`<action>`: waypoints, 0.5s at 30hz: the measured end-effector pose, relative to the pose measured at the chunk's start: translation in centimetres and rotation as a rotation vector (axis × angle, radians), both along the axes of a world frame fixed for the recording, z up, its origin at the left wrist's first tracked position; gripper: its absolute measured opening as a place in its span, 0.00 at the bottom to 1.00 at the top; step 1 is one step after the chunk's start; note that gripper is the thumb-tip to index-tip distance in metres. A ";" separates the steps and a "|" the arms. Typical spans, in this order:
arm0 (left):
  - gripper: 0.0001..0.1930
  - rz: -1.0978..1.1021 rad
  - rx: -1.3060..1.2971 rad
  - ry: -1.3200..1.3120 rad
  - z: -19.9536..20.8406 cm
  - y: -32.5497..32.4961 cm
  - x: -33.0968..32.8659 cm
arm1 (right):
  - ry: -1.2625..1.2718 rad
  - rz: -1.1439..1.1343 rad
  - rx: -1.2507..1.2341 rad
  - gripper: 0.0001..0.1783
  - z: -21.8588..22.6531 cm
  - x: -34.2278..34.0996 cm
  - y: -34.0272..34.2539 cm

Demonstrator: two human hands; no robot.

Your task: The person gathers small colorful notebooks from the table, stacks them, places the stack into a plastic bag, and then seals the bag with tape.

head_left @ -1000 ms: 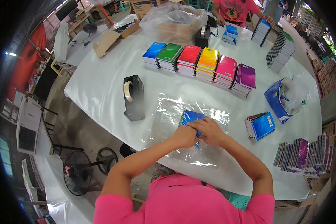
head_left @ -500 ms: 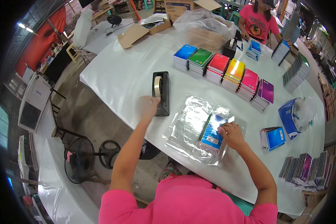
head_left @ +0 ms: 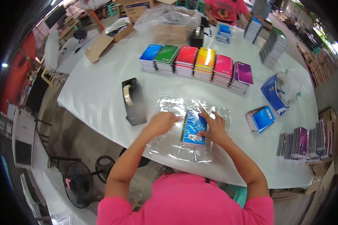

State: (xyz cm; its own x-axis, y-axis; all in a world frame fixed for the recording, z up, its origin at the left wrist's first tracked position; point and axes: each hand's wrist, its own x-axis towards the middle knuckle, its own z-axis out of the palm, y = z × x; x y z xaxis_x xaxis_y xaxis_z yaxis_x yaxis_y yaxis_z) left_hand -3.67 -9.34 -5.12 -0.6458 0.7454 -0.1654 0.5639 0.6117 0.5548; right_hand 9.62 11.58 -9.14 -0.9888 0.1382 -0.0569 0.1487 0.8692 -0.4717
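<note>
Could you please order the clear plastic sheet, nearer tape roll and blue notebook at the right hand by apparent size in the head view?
Largest first:
Clear plastic sheet
Blue notebook
Nearer tape roll

You are facing print that is mostly too small to read: the blue notebook [head_left: 193,125] before you is bearing a white label [head_left: 196,137], and the smaller-looking blue notebook [head_left: 263,120] at your right is showing a pale one. Across the table, a pink shirt [head_left: 234,8] is displaying lettering (cut close by the upper edge) above a round emblem [head_left: 224,14].
</note>
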 end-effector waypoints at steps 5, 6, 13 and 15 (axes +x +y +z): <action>0.23 -0.141 -0.071 0.151 -5.4 10.2 2.7 | -0.004 -0.034 -0.088 0.58 0.0 -0.2 -0.1; 0.24 -0.131 -0.113 0.152 -4.4 10.8 2.8 | 0.004 -0.056 -0.111 0.58 -0.2 0.2 0.2; 0.39 0.339 0.213 -0.483 -5.6 4.8 1.1 | -0.009 -0.577 -1.113 0.48 -1.6 1.6 -0.1; 0.37 0.319 0.373 -0.425 -3.9 4.9 2.5 | 0.019 -0.623 -1.273 0.42 -1.4 1.7 -0.5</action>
